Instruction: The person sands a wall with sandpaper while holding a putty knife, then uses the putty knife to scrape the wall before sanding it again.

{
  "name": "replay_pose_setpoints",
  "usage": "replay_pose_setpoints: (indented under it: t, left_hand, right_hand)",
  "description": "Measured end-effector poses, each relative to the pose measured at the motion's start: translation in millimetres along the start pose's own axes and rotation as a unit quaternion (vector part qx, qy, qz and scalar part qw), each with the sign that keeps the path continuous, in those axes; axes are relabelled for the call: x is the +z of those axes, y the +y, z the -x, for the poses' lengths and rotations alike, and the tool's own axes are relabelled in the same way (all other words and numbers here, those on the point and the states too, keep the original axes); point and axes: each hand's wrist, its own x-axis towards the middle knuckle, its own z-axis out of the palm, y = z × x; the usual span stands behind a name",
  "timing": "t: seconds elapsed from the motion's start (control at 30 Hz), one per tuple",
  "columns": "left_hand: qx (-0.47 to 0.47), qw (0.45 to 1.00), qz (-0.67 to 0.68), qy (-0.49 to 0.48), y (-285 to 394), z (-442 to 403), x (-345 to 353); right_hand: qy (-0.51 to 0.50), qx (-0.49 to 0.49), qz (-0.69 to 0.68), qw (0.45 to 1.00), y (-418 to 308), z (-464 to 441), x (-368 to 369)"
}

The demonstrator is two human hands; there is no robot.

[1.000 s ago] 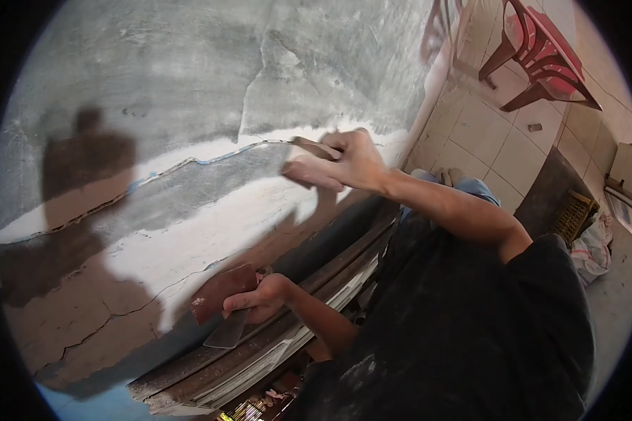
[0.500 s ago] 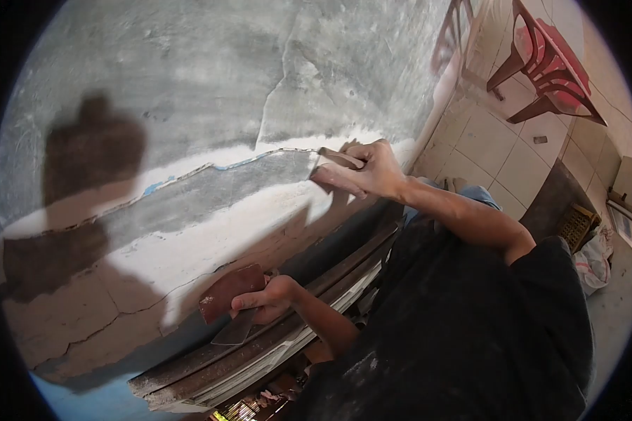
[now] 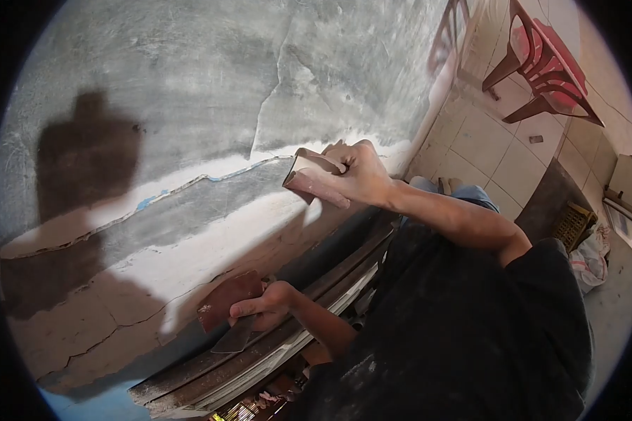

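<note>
My right hand [image 3: 366, 175] is closed around a curled sheet of sandpaper [image 3: 317, 189], its edges bent up and its face against the wall. It is at the white filler band [image 3: 211, 210], just below a long jagged crack [image 3: 211, 177] with blue paint showing. Lower down, my left hand [image 3: 268, 303] grips a reddish-brown piece of sandpaper [image 3: 228, 300] together with a putty knife [image 3: 234, 338], whose flat blade points down and left. The putty knife's handle is hidden in the palm.
A grey patchy wall [image 3: 189, 70] fills the upper left, with my shadow on it. Long brown boards [image 3: 260, 358] lean near the wall's foot. A red plastic chair [image 3: 544, 70] stands on the tiled floor [image 3: 484, 147]. A yellow crate [image 3: 572, 224] and white sack [image 3: 590, 266] lie at right.
My right hand has slid left along the crack with its sandpaper, staying at the wall. My left hand has barely moved, and the putty knife's blade has tilted slightly.
</note>
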Motion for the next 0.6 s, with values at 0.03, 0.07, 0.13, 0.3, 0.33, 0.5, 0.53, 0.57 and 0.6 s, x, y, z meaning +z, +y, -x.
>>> replay_pose_setpoints:
  t: [0.03,0.07,0.13,0.3,0.33,0.5,0.53,0.57,0.6]
  left_hand:
    - [0.007,1.000,0.003,0.000,-0.1,-2.0,0.3]
    - [0.003,1.000,0.002,0.000,-0.2,-2.8,0.0]
    - [-0.006,1.000,-0.002,0.002,0.1,-1.3,-0.9]
    - [0.005,1.000,0.023,0.014,5.3,-2.0,7.0]
    - [0.010,1.000,0.019,0.009,4.5,-1.3,5.5]
    - [0.004,1.000,0.012,-0.021,0.4,-1.3,-1.9]
    - [0.006,0.999,0.010,-0.031,0.2,-0.8,-2.2]
    - [0.011,1.000,0.009,-0.017,2.0,0.3,0.5]
    - [0.015,1.000,0.007,-0.006,8.0,0.6,6.8]
  right_hand:
    - [-0.010,0.006,-0.033,0.999,1.4,2.5,-2.0]
    - [-0.020,0.019,-0.035,0.999,8.3,5.3,-7.1]
    - [-0.044,0.045,-0.036,0.997,30.8,8.9,-13.4]
    - [-0.036,0.079,-0.070,0.994,-17.2,7.6,-9.7]
    - [-0.024,0.041,-0.055,0.997,-7.5,4.8,-5.1]
    - [-0.044,0.039,-0.047,0.997,17.5,9.6,-13.2]
    - [-0.050,0.058,-0.041,0.996,24.2,11.6,-14.5]
    - [-0.001,-0.009,-0.046,0.999,32.1,12.3,-8.8]
    - [-0.007,0.006,-0.051,0.999,23.6,12.6,-8.7]
